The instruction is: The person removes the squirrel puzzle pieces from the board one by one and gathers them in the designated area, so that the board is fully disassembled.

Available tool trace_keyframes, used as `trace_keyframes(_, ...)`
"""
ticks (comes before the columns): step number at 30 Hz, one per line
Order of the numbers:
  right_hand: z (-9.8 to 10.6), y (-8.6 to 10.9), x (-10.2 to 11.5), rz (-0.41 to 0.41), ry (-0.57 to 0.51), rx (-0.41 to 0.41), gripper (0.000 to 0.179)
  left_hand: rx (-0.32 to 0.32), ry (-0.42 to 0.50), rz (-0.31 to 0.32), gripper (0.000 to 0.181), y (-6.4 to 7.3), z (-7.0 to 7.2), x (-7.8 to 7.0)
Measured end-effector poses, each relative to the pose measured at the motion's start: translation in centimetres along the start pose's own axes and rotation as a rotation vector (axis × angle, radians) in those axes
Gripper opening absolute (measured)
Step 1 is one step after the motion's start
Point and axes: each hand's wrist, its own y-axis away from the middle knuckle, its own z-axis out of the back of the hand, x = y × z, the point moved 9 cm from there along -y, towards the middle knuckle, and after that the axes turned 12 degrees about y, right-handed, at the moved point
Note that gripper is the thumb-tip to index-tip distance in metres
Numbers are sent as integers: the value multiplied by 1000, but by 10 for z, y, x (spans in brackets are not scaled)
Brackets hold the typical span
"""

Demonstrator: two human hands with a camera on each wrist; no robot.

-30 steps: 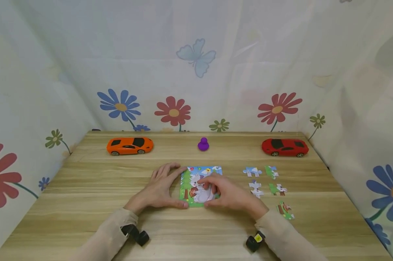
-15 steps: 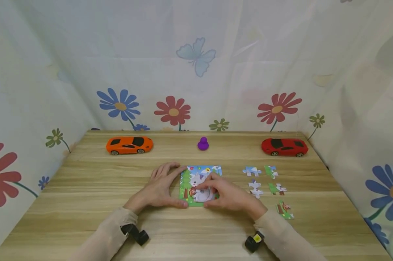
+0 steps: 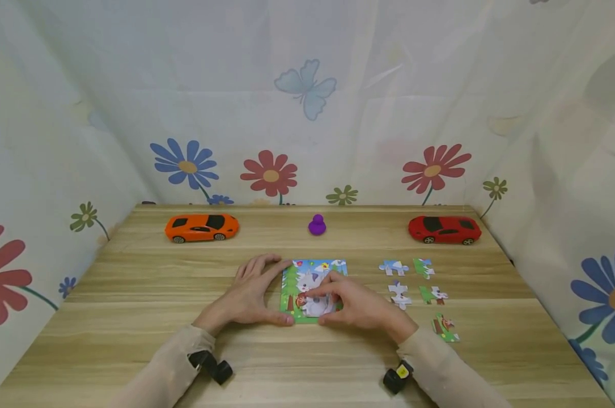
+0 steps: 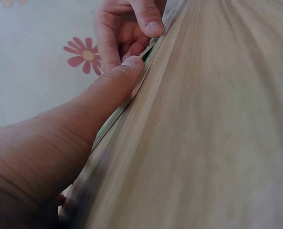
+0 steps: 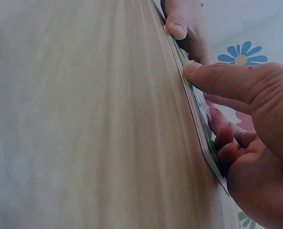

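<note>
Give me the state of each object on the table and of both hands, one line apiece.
Puzzle: flat on the table, partly hidden by a hand
Five loose pieces: lying to the puzzle's right, apart from it
Left hand: spread at the puzzle's left side
Right hand: over the puzzle, fingers bent; grip unclear
Orange car: upright on its wheels
Red car: upright on its wheels
Purple toy: upright

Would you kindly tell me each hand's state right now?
Left hand: open, touching the puzzle.
Right hand: curled over the puzzle; whether it grips anything cannot be told.
</note>
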Motion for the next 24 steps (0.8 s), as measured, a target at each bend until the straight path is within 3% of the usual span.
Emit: trace_keyframes(24,4,1,-3,-29,-15,-27,48,-7,-8,1,131,-1,-1,1)
